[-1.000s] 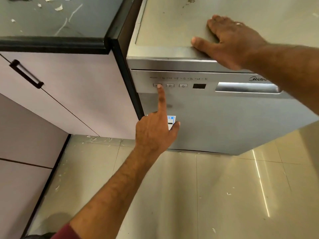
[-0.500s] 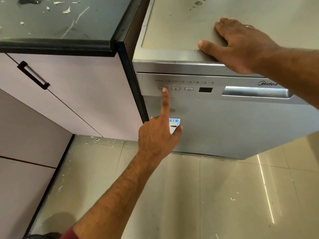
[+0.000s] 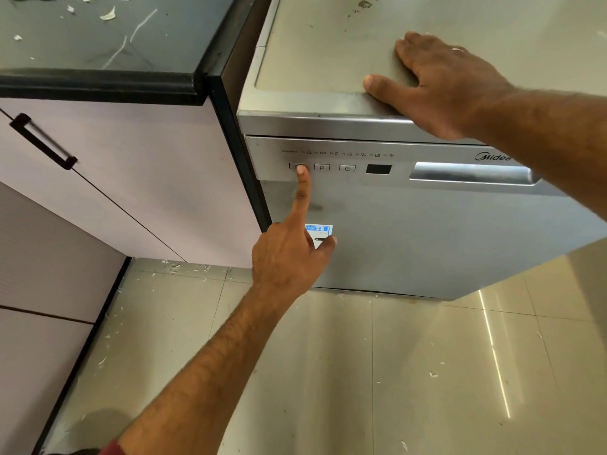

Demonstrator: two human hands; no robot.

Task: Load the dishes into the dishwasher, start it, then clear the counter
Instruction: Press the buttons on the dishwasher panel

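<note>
The dishwasher [image 3: 427,231], door closed, stands beside the table [image 3: 98,83]. Its leftmost button [image 3: 297,166] is touched by the left hand [image 3: 292,257], forefinger extended and the others curled; the right hand [image 3: 450,83] is laid flat on top. A short, square press is advised, then the dark display [image 3: 378,169] should be checked.

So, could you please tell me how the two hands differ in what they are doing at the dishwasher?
The left hand points one straight forefinger at the leftmost button on the front panel, other fingers curled; the right hand lies flat, fingers spread, on the dishwasher top. The left reaches from below, the right from the side. Both touch the dishwasher and grip nothing.
</note>
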